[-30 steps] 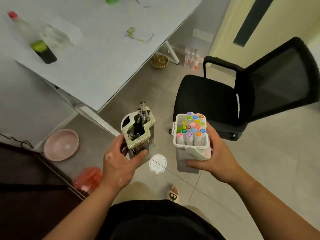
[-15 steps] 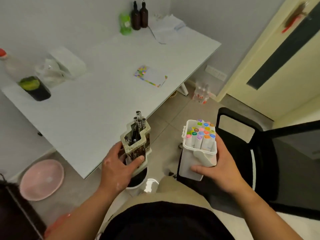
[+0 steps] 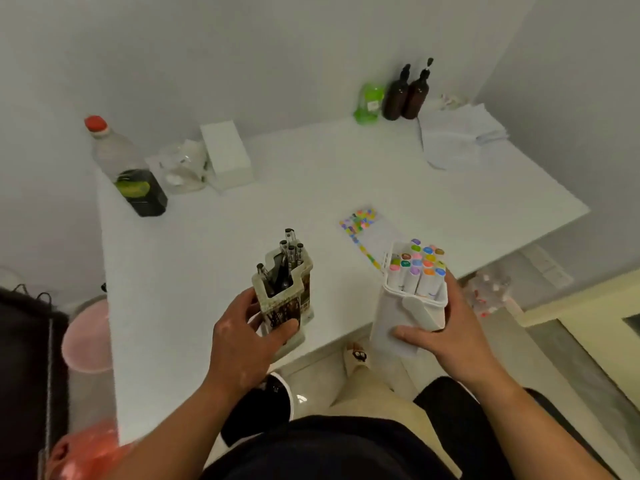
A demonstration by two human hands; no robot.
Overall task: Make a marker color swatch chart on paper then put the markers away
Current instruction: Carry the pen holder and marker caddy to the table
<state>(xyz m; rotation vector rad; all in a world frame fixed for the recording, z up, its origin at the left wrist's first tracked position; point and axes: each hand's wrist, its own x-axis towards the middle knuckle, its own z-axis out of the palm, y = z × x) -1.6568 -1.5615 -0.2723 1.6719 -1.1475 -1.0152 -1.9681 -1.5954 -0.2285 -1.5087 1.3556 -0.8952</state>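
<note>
Head view, right hand (image 3: 450, 341) gripping marker box (image 3: 398, 306)

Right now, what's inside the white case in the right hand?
The white case holds upright markers, coloured caps up, packed close. Its wall hides their lower barrels and the bottom; count unclear.

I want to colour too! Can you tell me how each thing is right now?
Left hand: grips the pen holder.
Pens: standing upright in the pen holder.
Right hand: holds the marker box.
Markers: capped, standing in the open-topped marker box.
Paper: flat on the table, colour patches on it.
Clear bottle: upright, red cap on.
Brown bottles: upright, tops on.
</note>
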